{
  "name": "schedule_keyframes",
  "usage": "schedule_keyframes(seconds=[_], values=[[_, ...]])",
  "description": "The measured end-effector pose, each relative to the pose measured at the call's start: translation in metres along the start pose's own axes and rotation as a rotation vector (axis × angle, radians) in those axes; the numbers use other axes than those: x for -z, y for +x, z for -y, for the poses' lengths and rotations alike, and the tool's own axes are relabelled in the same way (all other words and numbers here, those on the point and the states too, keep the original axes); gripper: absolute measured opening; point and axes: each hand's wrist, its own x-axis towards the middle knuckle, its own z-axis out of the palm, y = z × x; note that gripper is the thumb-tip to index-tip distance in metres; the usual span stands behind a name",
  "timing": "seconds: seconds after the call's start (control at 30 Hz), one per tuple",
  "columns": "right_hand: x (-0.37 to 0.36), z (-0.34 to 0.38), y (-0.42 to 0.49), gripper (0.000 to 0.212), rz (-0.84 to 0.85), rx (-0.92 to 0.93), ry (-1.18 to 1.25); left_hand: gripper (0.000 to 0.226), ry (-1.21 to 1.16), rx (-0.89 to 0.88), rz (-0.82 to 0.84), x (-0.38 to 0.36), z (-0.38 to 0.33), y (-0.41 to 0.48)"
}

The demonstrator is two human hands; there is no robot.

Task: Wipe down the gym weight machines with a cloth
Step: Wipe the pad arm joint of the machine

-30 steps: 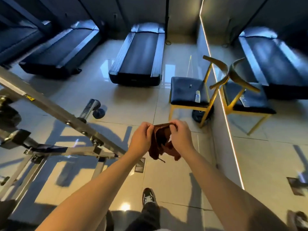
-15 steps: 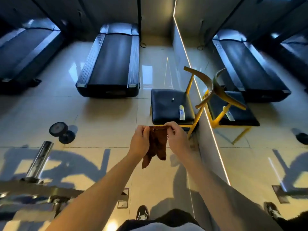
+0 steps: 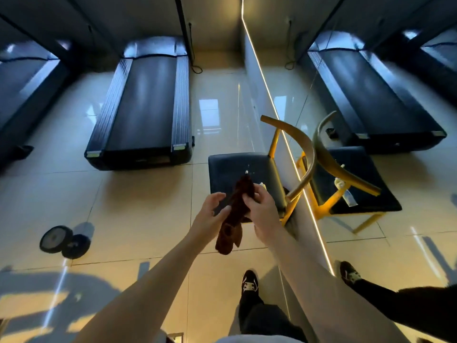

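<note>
A dark brown cloth (image 3: 233, 219) hangs bunched in front of me, over the front edge of a black chair seat. My right hand (image 3: 261, 209) pinches its upper part between thumb and fingers. My left hand (image 3: 210, 214) is beside it on the left, fingers spread and loosely bent, its fingertips touching the cloth's side without a clear grip. No weight machine shows in this view.
A black-seated chair with yellow legs (image 3: 237, 169) stands against a mirrored wall (image 3: 257, 100); a small bottle lies on its seat. Treadmills (image 3: 143, 107) line the far wall. A dumbbell (image 3: 65, 241) lies on the tiled floor at left. My shoe (image 3: 249, 280) is below.
I have turned right and stepped toward the chair; the metal machine frame has left the view. My left hand has released its pinch on the cloth, which now hangs mainly from my right hand.
</note>
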Motion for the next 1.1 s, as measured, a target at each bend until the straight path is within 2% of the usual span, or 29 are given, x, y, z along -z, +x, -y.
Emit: schedule_keyframes(seconds=[0.07,0.13,0.2,0.27,0.33,0.4,0.53,0.7,0.8,0.9,0.97,1.1], values=[[0.012,0.012,0.035,0.020,0.004,-0.076,0.079,0.035,-0.043,0.147,0.132,-0.003,0.003,0.030],[0.021,0.024,0.071,0.021,-0.015,-0.105,0.058,0.034,-0.015,0.178,0.154,-0.006,0.001,0.064],[0.030,0.036,0.103,0.028,-0.073,-0.134,0.001,0.033,-0.026,0.189,0.079,-0.009,-0.005,0.096],[0.037,0.038,0.133,0.046,-0.078,-0.186,-0.047,0.037,-0.055,0.201,-0.023,-0.014,-0.007,0.126],[0.041,0.033,0.158,0.067,-0.021,-0.275,-0.077,0.039,-0.118,0.240,-0.088,-0.018,-0.004,0.154],[0.041,0.025,0.180,0.074,0.066,-0.362,-0.082,0.039,-0.193,0.258,-0.104,-0.020,0.001,0.182],[0.032,0.017,0.218,0.057,0.225,-0.379,-0.082,0.038,-0.329,0.319,-0.054,-0.007,0.008,0.233],[0.007,0.002,0.274,0.037,0.173,-0.242,-0.407,0.042,-0.450,0.367,0.064,0.028,0.027,0.293],[-0.010,-0.009,0.308,0.027,0.094,-0.241,-0.519,0.055,-0.461,0.395,0.085,0.047,0.036,0.329],[-0.020,-0.019,0.337,0.027,0.037,-0.297,-0.532,0.063,-0.416,0.425,0.237,0.062,0.050,0.357],[-0.025,-0.024,0.353,0.026,0.041,-0.333,-0.487,0.054,-0.263,0.392,0.292,0.068,0.057,0.371],[-0.033,-0.039,0.377,0.018,0.021,-0.388,-0.431,0.017,0.043,0.261,0.191,0.068,0.073,0.398]])
